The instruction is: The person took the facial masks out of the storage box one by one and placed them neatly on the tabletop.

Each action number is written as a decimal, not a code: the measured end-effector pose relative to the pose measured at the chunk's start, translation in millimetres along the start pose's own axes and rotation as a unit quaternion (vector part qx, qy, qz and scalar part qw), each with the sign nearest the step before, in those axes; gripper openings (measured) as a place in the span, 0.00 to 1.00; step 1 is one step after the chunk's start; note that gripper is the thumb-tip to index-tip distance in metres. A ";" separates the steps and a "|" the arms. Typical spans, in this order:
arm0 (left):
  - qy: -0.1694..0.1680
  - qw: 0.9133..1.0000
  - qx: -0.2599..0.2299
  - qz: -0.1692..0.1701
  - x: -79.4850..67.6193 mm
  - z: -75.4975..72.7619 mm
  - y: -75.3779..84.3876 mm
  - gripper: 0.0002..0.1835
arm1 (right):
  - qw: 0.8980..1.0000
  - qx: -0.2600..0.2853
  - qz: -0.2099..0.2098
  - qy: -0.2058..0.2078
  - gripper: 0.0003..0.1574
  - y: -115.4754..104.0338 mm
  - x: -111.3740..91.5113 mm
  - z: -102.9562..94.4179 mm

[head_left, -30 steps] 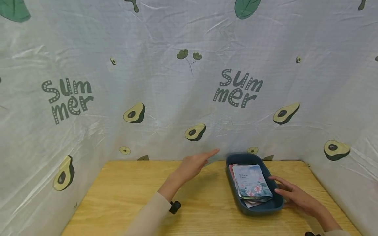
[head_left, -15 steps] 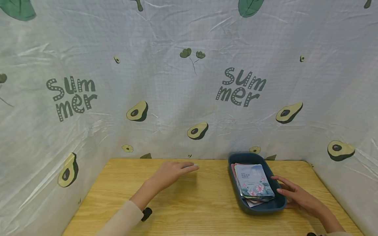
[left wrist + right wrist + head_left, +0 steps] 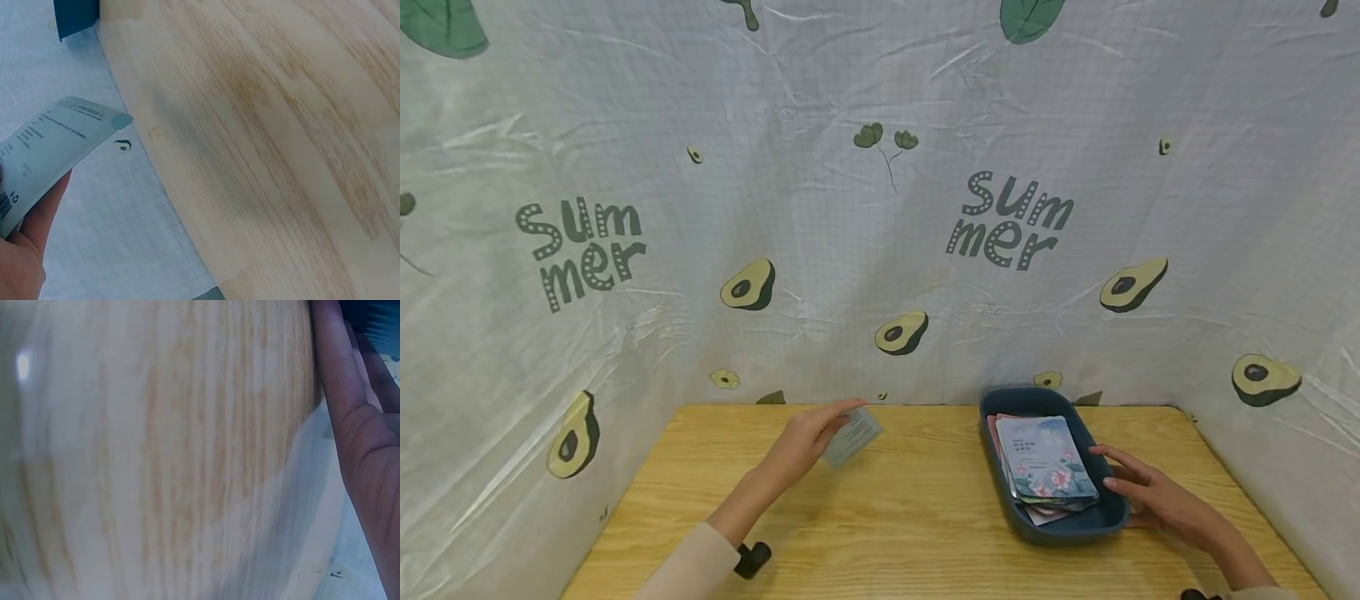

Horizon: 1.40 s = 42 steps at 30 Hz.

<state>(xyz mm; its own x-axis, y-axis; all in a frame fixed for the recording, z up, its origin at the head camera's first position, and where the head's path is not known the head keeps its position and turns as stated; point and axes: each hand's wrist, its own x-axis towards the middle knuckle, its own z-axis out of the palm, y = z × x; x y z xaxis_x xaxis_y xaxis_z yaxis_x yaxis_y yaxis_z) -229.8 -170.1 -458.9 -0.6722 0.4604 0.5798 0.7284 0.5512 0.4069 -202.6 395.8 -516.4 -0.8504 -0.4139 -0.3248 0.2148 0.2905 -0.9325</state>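
Note:
My left hand (image 3: pixel 805 437) pinches a pale flat sachet (image 3: pixel 853 437) over the back left part of the table. In the left wrist view the sachet (image 3: pixel 59 137) shows printed lines, a barcode and a rounded corner. At the right, a dark blue plastic bin (image 3: pixel 1037 533) holds a stack of similar sachets; the top one (image 3: pixel 1048 458) is light blue with pink lotus flowers. My right hand (image 3: pixel 1172 508) rests against the bin's right side, fingertips at the rim. In the right wrist view this hand's nearly straight fingers (image 3: pixel 340 369) lie along the bin's outer wall.
The wooden table (image 3: pixel 910 517) ends at the back against a white plastic curtain (image 3: pixel 820 208) printed with avocados and "summer". Curtain sheeting also stands at the left and right sides. A corner of the bin (image 3: pixel 78 19) shows at the top of the left wrist view.
My left hand has come left from near the bin, and the pale sachet in it has turned its printed face into view. The right hand and the bin have stayed in place.

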 end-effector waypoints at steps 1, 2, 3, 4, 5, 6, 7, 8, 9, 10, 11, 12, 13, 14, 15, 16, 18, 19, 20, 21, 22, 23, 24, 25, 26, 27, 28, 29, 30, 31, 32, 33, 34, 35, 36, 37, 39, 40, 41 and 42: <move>0.000 1.000 -0.002 0.001 -0.5 -1.0 -0.4 0.23 | 1.000 -0.001 -0.001 0.000 0.40 0.1 0.2 -0.1; 0.000 1.000 -0.003 0.002 -1.2 -2.1 -1.1 0.23 | 1.000 -0.001 0.000 0.001 0.40 -0.1 0.0 0.3; 0.002 1.000 -0.001 0.004 -2.1 -3.0 -2.1 0.23 | 1.000 -0.001 0.000 0.001 0.40 0.1 0.2 0.3; 0.004 1.000 0.001 0.005 -3.4 -4.1 -3.3 0.22 | 1.000 0.000 -0.001 0.000 0.40 0.2 0.4 0.4; 0.005 1.000 0.002 0.004 -4.6 -5.7 -4.2 0.22 | 1.000 0.000 -0.001 -0.001 0.40 0.2 0.3 0.6; 0.006 1.000 0.004 0.002 -5.8 -7.4 -5.2 0.22 | 1.000 0.000 -0.002 -0.002 0.40 0.2 0.1 0.7; 0.006 1.000 0.006 0.000 -7.0 -9.3 -6.6 0.22 | 1.000 0.001 -0.001 -0.002 0.40 0.2 -0.1 0.8; 0.005 1.000 0.009 -0.005 -8.2 -11.4 -7.9 0.22 | 1.000 0.003 0.000 -0.001 0.40 0.4 -0.3 0.7; 0.004 1.000 0.011 -0.010 -9.5 -13.7 -9.2 0.22 | 1.000 0.004 0.002 0.000 0.40 0.6 -0.5 0.5; 0.001 1.000 0.012 -0.018 -10.8 -16.3 -10.5 0.22 | 1.000 0.004 0.003 0.001 0.40 0.5 -0.9 0.3; -0.001 1.000 0.014 -0.027 -11.8 -19.2 -11.8 0.22 | 1.000 0.004 0.003 0.001 0.41 0.6 -1.1 0.0; -0.003 0.999 0.016 -0.033 -13.0 -21.9 -13.7 0.22 | 1.000 0.004 0.003 0.000 0.41 0.7 -1.2 -0.5; -0.004 0.999 0.019 -0.038 -14.5 -24.9 -15.8 0.22 | 1.000 0.006 0.003 0.000 0.41 0.8 -1.2 -0.9; -0.006 0.999 0.021 -0.042 -15.9 -28.2 -17.9 0.22 | 1.000 0.007 0.003 0.000 0.41 0.9 -1.2 -1.6; -0.007 0.999 0.025 -0.044 -17.5 -31.3 -20.6 0.21 | 1.000 0.009 0.003 0.000 0.41 0.9 -1.2 -2.0; -0.007 0.999 0.029 -0.046 -18.9 -34.6 -23.2 0.21 | 1.000 0.008 0.003 0.001 0.41 0.8 -1.3 -2.2; -0.006 0.998 0.032 -0.048 -22.1 -41.4 -29.5 0.21 | 1.000 0.011 0.003 0.000 0.40 0.9 -1.1 -2.8; -0.005 0.998 0.037 -0.050 -23.6 -44.7 -32.5 0.21 | 1.000 0.011 0.002 -0.001 0.40 0.8 -1.2 -3.1; -0.002 0.998 0.040 -0.053 -24.8 -47.7 -35.3 0.20 | 1.000 0.009 0.002 -0.002 0.40 0.7 -1.3 -3.3; 0.000 0.998 0.045 -0.054 -26.0 -50.6 -37.8 0.20 | 1.000 0.010 0.004 -0.001 0.41 0.4 -1.6 -3.3; 0.003 0.997 0.050 -0.055 -26.9 -53.3 -40.2 0.20 | 1.000 0.010 0.005 0.000 0.40 0.2 -1.8 -3.5; 0.007 0.997 0.055 -0.055 -27.9 -55.6 -42.7 0.20 | 1.000 0.010 0.006 0.000 0.40 0.1 -1.9 -3.9; 0.012 0.997 0.060 -0.054 -28.7 -58.0 -44.5 0.20 | 1.000 0.008 0.005 -0.001 0.40 -0.1 -2.0 -4.2; 0.017 0.996 0.066 -0.051 -29.6 -59.8 -46.8 0.20 | 1.000 0.007 0.005 0.000 0.40 -0.4 -2.2 -4.4; 0.022 0.996 0.069 -0.050 -30.4 -61.5 -48.9 0.21 | 1.000 0.007 0.006 0.002 0.40 -0.8 -2.4 -4.3; 0.026 0.996 0.072 -0.045 -31.4 -63.1 -51.2 0.21 | 1.000 0.007 0.006 0.003 0.40 -1.1 -2.3 -4.4; 0.029 0.996 0.074 -0.042 -32.3 -64.5 -53.4 0.21 | 1.000 0.007 0.004 0.002 0.40 -1.1 -2.0 -4.3; 0.031 0.996 0.078 -0.038 -33.5 -65.9 -55.8 0.21 | 1.000 0.005 0.002 0.002 0.40 -1.4 -1.8 -4.1; 0.031 0.996 0.081 -0.034 -34.7 -67.2 -58.3 0.21 | 1.000 0.007 0.000 0.000 0.40 -1.5 -1.6 -3.9; 0.031 0.995 0.088 -0.029 -35.8 -68.6 -61.2 0.21 | 1.000 0.008 0.000 0.000 0.40 -1.6 -1.3 -3.6; 0.029 0.995 0.094 -0.025 -37.0 -70.3 -64.0 0.22 | 1.000 0.010 0.000 -0.001 0.40 -1.6 -0.9 -3.5; 0.028 0.994 0.103 -0.022 -38.2 -72.2 -67.2 0.22 | 1.000 0.011 0.000 -0.002 0.40 -1.3 -0.4 -3.5; 0.026 0.993 0.110 -0.022 -39.6 -74.2 -70.3 0.22 | 1.000 0.013 -0.001 -0.004 0.40 -1.1 0.1 -3.6; 0.024 0.992 0.120 -0.023 -41.0 -76.4 -73.7 0.22 | 1.000 0.013 0.001 -0.003 0.40 -0.9 0.3 -3.6; 0.022 0.991 0.127 -0.025 -42.2 -79.0 -77.2 0.21 | 1.000 0.014 0.002 -0.002 0.40 -0.5 0.6 -3.8; 0.021 0.991 0.132 -0.029 -43.4 -81.5 -80.2 0.21 | 1.000 0.014 0.003 -0.002 0.40 -0.2 0.8 -4.0; 0.024 0.989 0.142 -0.036 -45.9 -86.0 -86.0 0.21 | 1.000 0.013 0.004 -0.002 0.40 0.3 1.1 -4.3; 0.028 0.988 0.149 -0.037 -47.1 -87.9 -88.6 0.21 | 1.000 0.013 0.005 -0.001 0.40 0.4 1.2 -4.4; 0.033 0.986 0.158 -0.035 -48.2 -89.3 -91.0 0.20 | 1.000 0.013 0.007 -0.001 0.40 0.4 1.1 -4.3; 0.041 0.985 0.164 -0.032 -49.3 -90.2 -93.3 0.20 | 1.000 0.014 0.004 -0.004 0.40 0.6 1.2 -4.4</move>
<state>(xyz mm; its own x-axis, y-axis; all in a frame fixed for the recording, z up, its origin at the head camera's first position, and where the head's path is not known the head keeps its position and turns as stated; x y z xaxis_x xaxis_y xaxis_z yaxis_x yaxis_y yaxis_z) -252.8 -307.0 -461.8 -0.6924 0.3671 0.6211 0.5939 0.7789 0.2017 -205.6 399.2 -516.7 -0.8452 -0.4180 -0.3331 0.2344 0.2702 -0.9338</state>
